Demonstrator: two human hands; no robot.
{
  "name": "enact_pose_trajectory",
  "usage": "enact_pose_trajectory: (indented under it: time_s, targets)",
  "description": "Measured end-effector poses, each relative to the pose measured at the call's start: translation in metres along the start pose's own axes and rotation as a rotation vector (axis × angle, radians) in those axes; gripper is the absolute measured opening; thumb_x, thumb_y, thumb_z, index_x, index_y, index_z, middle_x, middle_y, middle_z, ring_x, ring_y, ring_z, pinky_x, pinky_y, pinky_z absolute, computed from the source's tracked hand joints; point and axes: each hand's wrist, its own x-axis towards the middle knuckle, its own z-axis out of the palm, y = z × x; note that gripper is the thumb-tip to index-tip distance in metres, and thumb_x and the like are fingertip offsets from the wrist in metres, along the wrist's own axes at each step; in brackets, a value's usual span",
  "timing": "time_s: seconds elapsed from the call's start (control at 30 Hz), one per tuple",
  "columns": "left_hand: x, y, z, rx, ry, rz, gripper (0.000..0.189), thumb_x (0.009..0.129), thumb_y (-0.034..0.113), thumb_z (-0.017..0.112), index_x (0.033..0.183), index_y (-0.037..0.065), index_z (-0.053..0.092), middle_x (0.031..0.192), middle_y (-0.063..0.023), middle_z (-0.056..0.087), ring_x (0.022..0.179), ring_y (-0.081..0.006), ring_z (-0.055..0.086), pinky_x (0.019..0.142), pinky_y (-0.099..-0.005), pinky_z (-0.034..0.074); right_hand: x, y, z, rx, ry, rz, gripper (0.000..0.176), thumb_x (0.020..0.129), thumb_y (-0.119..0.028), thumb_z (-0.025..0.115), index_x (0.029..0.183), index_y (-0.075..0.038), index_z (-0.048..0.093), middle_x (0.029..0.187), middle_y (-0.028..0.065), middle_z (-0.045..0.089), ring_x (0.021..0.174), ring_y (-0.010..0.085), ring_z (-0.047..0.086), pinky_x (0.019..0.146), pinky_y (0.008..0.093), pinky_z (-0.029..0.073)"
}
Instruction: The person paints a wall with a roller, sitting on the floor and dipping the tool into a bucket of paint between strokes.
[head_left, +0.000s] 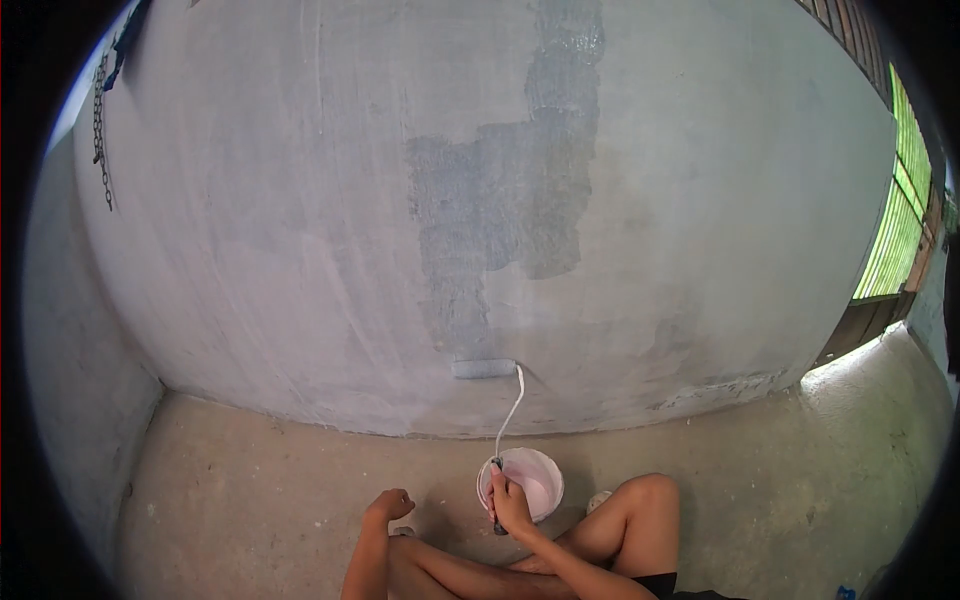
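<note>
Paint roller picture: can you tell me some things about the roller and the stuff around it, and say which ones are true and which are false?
1. The right hand holds the paint roller. True.
2. The paint roller lies flat on the floor. False: it is pressed against the wall, low down.
3. The bucket has pale pinkish paint in it. True.
4. The left hand holds a brush. False: no brush shows; the hand rests by the knee.
5. A chain hangs at the upper left of the wall. True.
</note>
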Motion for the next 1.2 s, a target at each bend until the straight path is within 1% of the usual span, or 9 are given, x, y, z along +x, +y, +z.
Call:
enact_pose_trajectory:
  time_s: [0.3,0.4,0.53,0.6,0.63,0.7,0.93,1.1,1.2]
  targets:
    - [-0.001,-0.002,0.002,-0.014,0.017,-0.011,0.037,0.079,0.038,0.06,0.1,0.008,0.066,0.101,-0.0208,0.065,0.098,-0.0368,0.061,0.088,-0.0427,0.048,0.008,-0.041,0.014,0.083,-0.047,-0.129,0.051,0.098,-0.046,0.036,0.067,-0.006,0.043,0.047,0.0016,0.04,0.035,0.0113,0.039,0.035,0.0266,0.034]
    - [-0.001,0.0,0.001,-0.02,0.025,-0.008,0.038,0.079,0.038,0.06,0.101,0.008,0.066,0.101,-0.0207,0.065,0.099,-0.0366,0.061,0.088,-0.0425,0.048,0.006,-0.046,0.017,0.071,-0.045,-0.125,0.051,0.098,-0.046,0.036,0.067,-0.006,0.043,0.047,0.0014,0.039,0.035,0.0113,0.04,0.035,0.0267,0.034]
    - [-0.006,0.005,-0.004,-0.029,0.011,-0.023,0.037,0.078,0.037,0.06,0.1,0.008,0.066,0.101,-0.0206,0.065,0.099,-0.0363,0.061,0.088,-0.0424,0.048,0.007,-0.005,0.005,0.084,-0.101,-0.125,0.051,0.097,-0.048,0.037,0.069,-0.006,0.043,0.047,0.0011,0.039,0.036,0.0113,0.039,0.035,0.0268,0.034]
    - [-0.004,0.004,-0.004,-0.018,0.003,-0.024,0.037,0.078,0.037,0.06,0.101,0.008,0.066,0.101,-0.0206,0.065,0.099,-0.0363,0.061,0.088,-0.0425,0.048,-0.002,0.002,0.0,0.045,-0.04,0.024,0.053,0.095,-0.05,0.039,0.069,-0.006,0.045,0.049,0.001,0.042,0.036,0.0113,0.041,0.036,0.0271,0.035]
    - [-0.003,0.004,-0.003,-0.016,0.002,-0.023,0.037,0.078,0.037,0.06,0.101,0.008,0.066,0.101,-0.0206,0.065,0.099,-0.0363,0.061,0.088,-0.0425,0.048,-0.004,0.002,0.0,0.046,-0.039,0.024,0.053,0.095,-0.05,0.039,0.069,-0.006,0.045,0.049,0.001,0.042,0.036,0.0113,0.041,0.036,0.0271,0.035]
    - [-0.004,0.002,-0.002,-0.028,0.003,-0.027,0.038,0.078,0.037,0.059,0.102,0.008,0.066,0.102,-0.0205,0.065,0.099,-0.0362,0.061,0.089,-0.0423,0.048,-0.01,0.0,0.001,0.162,-0.056,0.126,0.051,0.095,-0.051,0.04,0.071,-0.006,0.044,0.05,0.0009,0.039,0.037,0.0112,0.039,0.036,0.027,0.034]
    - [-0.008,0.007,-0.004,-0.026,0.007,-0.04,0.038,0.078,0.037,0.059,0.102,0.008,0.066,0.102,-0.0204,0.065,0.099,-0.0364,0.061,0.088,-0.0423,0.048,-0.019,-0.024,0.015,0.19,-0.044,0.128,0.05,0.095,-0.05,0.042,0.071,-0.005,0.044,0.051,0.001,0.039,0.038,0.0114,0.04,0.036,0.0271,0.035]
    - [-0.003,0.0,-0.001,-0.011,0.026,0.001,0.038,0.078,0.037,0.059,0.102,0.008,0.066,0.102,-0.0202,0.065,0.098,-0.0363,0.061,0.087,-0.0423,0.048,-0.008,-0.028,0.014,0.119,-0.039,0.016,0.051,0.095,-0.049,0.041,0.069,-0.006,0.043,0.051,0.0015,0.04,0.038,0.0116,0.04,0.036,0.0274,0.035]
    - [-0.002,0.001,-0.001,-0.013,0.024,-0.007,0.038,0.078,0.038,0.059,0.101,0.008,0.066,0.102,-0.0204,0.065,0.098,-0.0365,0.061,0.087,-0.0423,0.048,-0.009,-0.022,0.011,0.112,-0.056,0.007,0.051,0.095,-0.05,0.041,0.07,-0.006,0.043,0.051,0.0017,0.04,0.037,0.0116,0.04,0.036,0.0274,0.035]
